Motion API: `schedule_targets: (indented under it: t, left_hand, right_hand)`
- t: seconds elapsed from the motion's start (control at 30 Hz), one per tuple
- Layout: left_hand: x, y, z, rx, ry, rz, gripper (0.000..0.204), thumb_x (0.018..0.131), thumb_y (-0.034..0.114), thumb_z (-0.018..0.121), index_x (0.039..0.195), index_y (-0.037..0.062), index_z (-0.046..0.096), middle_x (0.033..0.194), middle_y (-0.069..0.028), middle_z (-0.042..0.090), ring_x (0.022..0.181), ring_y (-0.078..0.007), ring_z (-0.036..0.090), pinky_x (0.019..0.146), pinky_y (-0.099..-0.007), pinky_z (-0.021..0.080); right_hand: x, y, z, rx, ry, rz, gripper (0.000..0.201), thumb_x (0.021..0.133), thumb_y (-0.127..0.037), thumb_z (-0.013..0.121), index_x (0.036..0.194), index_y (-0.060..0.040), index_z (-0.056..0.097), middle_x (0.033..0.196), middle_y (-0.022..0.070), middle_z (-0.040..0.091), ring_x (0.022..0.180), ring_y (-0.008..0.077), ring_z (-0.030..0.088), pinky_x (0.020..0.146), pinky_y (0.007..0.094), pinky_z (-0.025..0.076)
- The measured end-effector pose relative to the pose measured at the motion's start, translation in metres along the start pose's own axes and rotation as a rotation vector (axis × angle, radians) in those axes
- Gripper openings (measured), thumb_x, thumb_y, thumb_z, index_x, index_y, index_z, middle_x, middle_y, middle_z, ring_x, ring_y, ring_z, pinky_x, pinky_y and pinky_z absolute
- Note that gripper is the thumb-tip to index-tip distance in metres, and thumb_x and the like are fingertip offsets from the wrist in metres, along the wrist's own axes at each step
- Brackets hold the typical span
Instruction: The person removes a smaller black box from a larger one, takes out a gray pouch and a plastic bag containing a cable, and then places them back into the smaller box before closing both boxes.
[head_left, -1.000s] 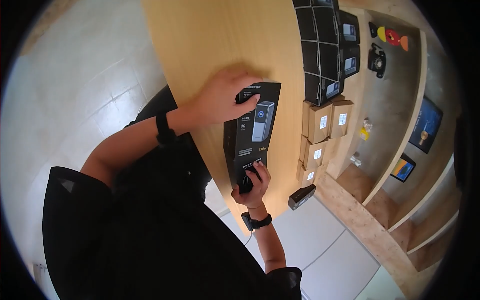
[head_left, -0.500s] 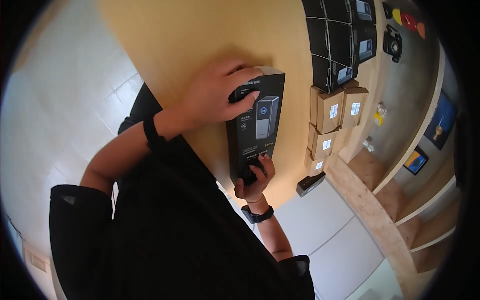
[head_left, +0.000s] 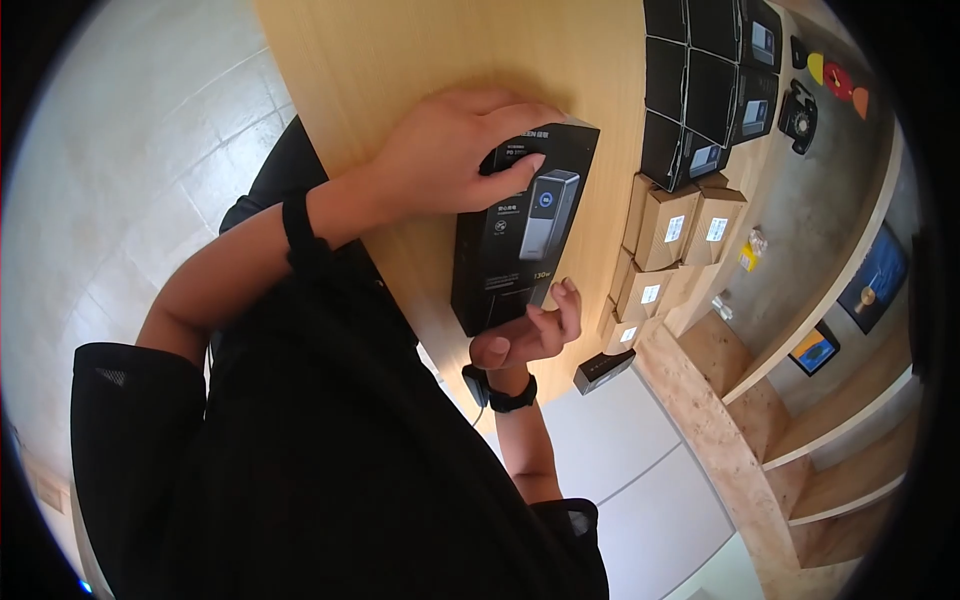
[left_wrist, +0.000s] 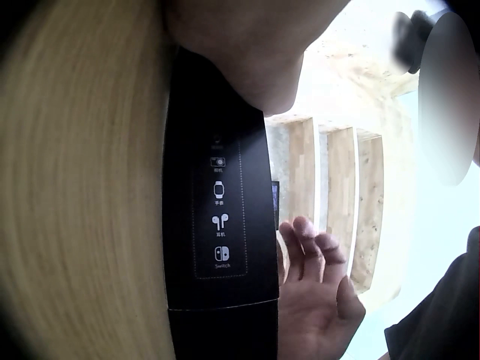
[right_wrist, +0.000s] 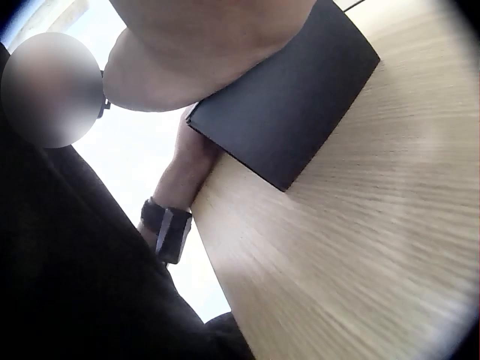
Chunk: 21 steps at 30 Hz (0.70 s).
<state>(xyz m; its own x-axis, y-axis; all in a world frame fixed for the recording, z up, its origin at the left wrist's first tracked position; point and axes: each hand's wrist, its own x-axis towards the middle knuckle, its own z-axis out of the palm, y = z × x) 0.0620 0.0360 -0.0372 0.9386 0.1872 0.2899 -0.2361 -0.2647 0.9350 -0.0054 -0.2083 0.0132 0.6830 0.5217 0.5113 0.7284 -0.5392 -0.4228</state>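
A black power bank box [head_left: 515,255], printed with a picture of a grey power bank and "130W", stands tilted over the wooden table. My left hand [head_left: 450,155] grips its upper end, with the thumb laid on the front face and the fingers over the top edge. By the lower end is my right hand [head_left: 530,340], palm facing up and fingers loosely bent, holding nothing. In the left wrist view, the box's side [left_wrist: 217,210] shows white icons of a watch, earbuds and a Switch, and the right hand [left_wrist: 311,307] is spread beside it.
Black boxes [head_left: 685,80] are stacked along the table's far side. Next to them are brown cartons [head_left: 665,235] with white labels, then one small dark box [head_left: 603,372] near the table's end. Beyond are wooden shelves [head_left: 815,310] with a black rotary telephone [head_left: 798,118] and pictures.
My right hand's fingers have come off the lower part of the box's front, and the palm has turned upward. The left hand keeps its grip at the upper end.
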Motion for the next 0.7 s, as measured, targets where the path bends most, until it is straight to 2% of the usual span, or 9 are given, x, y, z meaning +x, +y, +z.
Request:
schedule_targets:
  t: [0.17, 0.57, 0.7]
  left_hand:
    - [-0.002, 0.003, -0.001, 0.019, -0.005, -0.014, 0.041, 0.093, 0.022, 0.071, 0.133, 0.0118, 0.069, 0.108, -0.0098, 0.074, 0.094, -0.0315, 0.071, 0.083, -0.0395, 0.058]
    - [-0.002, -0.001, 0.003, 0.011, 0.02, 0.013, 0.039, 0.094, 0.021, 0.071, 0.131, 0.0099, 0.069, 0.102, -0.0122, 0.072, 0.091, -0.0329, 0.07, 0.081, -0.0403, 0.057]
    - [-0.002, -0.001, 0.004, -0.012, 0.034, 0.016, 0.038, 0.094, 0.018, 0.07, 0.13, 0.0087, 0.069, 0.103, -0.0134, 0.072, 0.093, -0.0335, 0.07, 0.083, -0.0398, 0.056]
  right_hand:
    - [0.029, 0.007, 0.019, -0.009, 0.087, -0.056, 0.041, 0.101, -0.038, 0.045, 0.124, -0.0054, 0.05, 0.136, 0.0211, 0.048, 0.13, 0.0376, 0.048, 0.114, 0.0553, 0.039]
    - [0.044, 0.013, 0.032, 0.029, 0.158, -0.096, 0.042, 0.101, -0.044, 0.046, 0.118, -0.0063, 0.052, 0.133, 0.0189, 0.049, 0.125, 0.0362, 0.05, 0.114, 0.0575, 0.037]
    - [0.047, 0.014, 0.033, -0.006, 0.157, -0.124, 0.037, 0.104, -0.042, 0.043, 0.113, -0.0078, 0.054, 0.123, 0.0166, 0.056, 0.118, 0.0334, 0.053, 0.114, 0.0557, 0.038]
